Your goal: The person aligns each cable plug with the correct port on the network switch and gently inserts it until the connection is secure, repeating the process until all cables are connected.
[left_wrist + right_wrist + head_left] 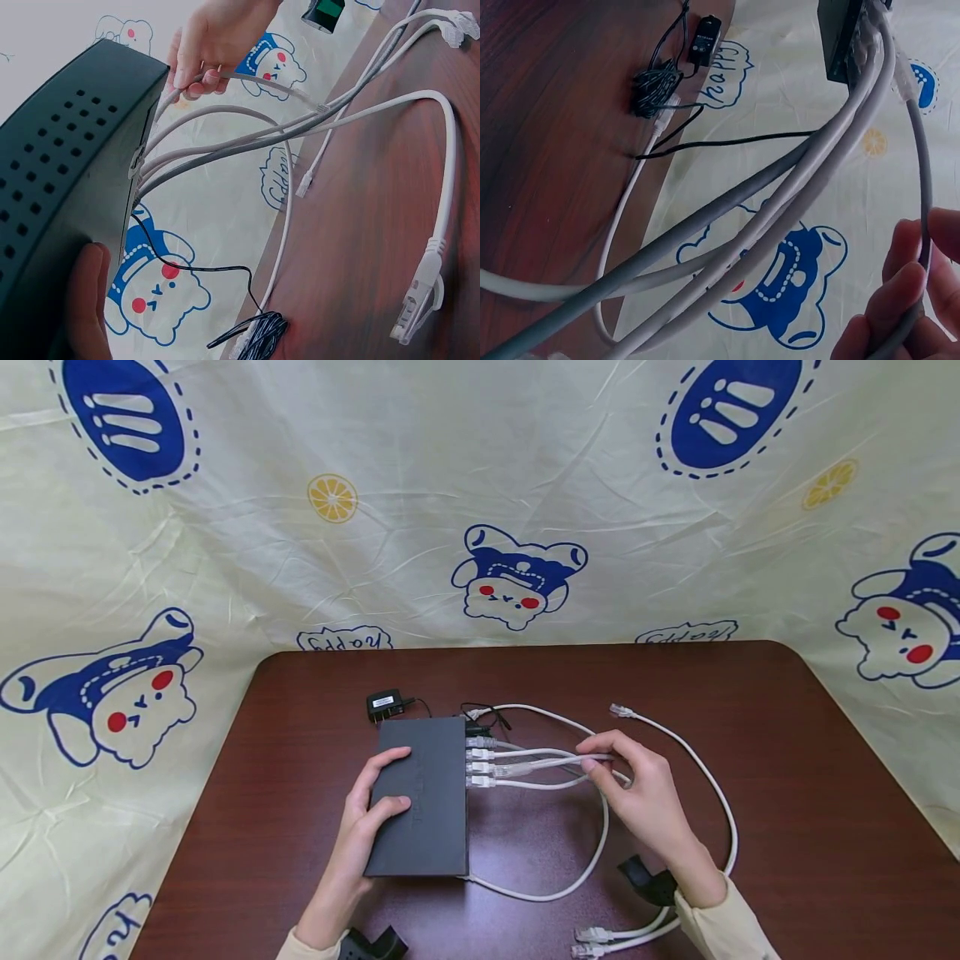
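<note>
A dark grey network switch (423,843) is held by my left hand (360,818), its thumb and a finger lying over the top face. Vent holes mark its casing in the left wrist view. Several network cable plugs (481,768) sit side by side in the ports along its right side. With thumb and fingertips, my right hand (637,781) pinches one grey network cable (922,161) a short way from its plug. The other plugged cables (810,169) run past that hand in a bundle, partly hidden behind it in the head view.
Behind the switch lie a black power adapter (385,704) and a coiled black cord (654,90). A loose cable plug (621,711) rests at the table's back right, with more plugs (592,935) at the front. A printed cloth (420,527) hangs behind the brown table (285,777).
</note>
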Demonstrator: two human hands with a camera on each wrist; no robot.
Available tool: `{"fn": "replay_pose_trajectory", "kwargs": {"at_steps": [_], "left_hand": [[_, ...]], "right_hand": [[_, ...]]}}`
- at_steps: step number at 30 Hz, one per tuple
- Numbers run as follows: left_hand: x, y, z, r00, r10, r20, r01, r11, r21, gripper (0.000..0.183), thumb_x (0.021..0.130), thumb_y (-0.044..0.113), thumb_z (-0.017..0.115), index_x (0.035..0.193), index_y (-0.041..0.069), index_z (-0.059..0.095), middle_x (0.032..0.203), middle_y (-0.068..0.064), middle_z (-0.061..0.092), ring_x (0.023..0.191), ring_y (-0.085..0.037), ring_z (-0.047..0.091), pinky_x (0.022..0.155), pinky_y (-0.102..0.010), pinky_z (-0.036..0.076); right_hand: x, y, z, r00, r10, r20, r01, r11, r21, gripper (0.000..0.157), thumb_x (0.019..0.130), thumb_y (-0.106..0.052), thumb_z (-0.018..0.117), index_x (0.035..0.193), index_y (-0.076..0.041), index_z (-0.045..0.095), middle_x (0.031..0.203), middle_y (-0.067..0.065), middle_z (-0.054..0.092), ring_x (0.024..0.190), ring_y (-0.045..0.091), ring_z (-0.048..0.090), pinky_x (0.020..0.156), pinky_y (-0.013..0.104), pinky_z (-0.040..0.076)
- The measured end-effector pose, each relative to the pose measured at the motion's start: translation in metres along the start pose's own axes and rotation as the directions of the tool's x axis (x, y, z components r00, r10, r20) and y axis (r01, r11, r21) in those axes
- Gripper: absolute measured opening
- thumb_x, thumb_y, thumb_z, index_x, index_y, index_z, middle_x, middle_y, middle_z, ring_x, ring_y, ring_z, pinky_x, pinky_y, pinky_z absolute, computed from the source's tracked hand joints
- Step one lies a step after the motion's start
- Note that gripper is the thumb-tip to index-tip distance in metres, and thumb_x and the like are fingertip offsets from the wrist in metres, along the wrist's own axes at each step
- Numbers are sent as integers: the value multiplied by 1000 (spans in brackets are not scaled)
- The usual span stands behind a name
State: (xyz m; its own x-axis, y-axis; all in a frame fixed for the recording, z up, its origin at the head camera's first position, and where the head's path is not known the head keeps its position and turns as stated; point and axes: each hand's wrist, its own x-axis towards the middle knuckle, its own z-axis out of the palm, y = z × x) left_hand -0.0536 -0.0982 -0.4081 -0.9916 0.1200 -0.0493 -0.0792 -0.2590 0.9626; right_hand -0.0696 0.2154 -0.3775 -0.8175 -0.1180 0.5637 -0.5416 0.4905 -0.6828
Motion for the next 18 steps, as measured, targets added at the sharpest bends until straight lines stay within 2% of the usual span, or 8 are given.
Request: {"fn": "replay_pose_trajectory", "kwargs": {"at_steps": [8,12,18], "left_hand": [[0,1,1,1000,0,-6,0,1000,13,53,85,-2,51,134,17,50,133,-9,41,106,-36,45,68,-39,49],[0,1,1,1000,4,-5,-4,1000,21,53,84,-2,52,134,17,50,135,-9,40,109,-35,43,71,-40,48],[0,1,2,1000,4,-1,-4,1000,17,53,85,-2,51,134,18,50,133,-9,41,104,-36,46,68,-40,49]], "right_hand": [[3,-7,9,996,19,86,-14,998,-54,27,75,9,73,94,-9,68,82,-5,64,73,6,53,63,21,41],[5,-9,16,991,-22,130,33,996,-80,28,74,5,76,95,-11,68,82,-9,62,71,6,52,64,24,41],[7,-11,22,978,-86,192,101,993,-69,23,76,0,76,95,-13,70,85,-11,62,71,4,52,62,18,43]]}}
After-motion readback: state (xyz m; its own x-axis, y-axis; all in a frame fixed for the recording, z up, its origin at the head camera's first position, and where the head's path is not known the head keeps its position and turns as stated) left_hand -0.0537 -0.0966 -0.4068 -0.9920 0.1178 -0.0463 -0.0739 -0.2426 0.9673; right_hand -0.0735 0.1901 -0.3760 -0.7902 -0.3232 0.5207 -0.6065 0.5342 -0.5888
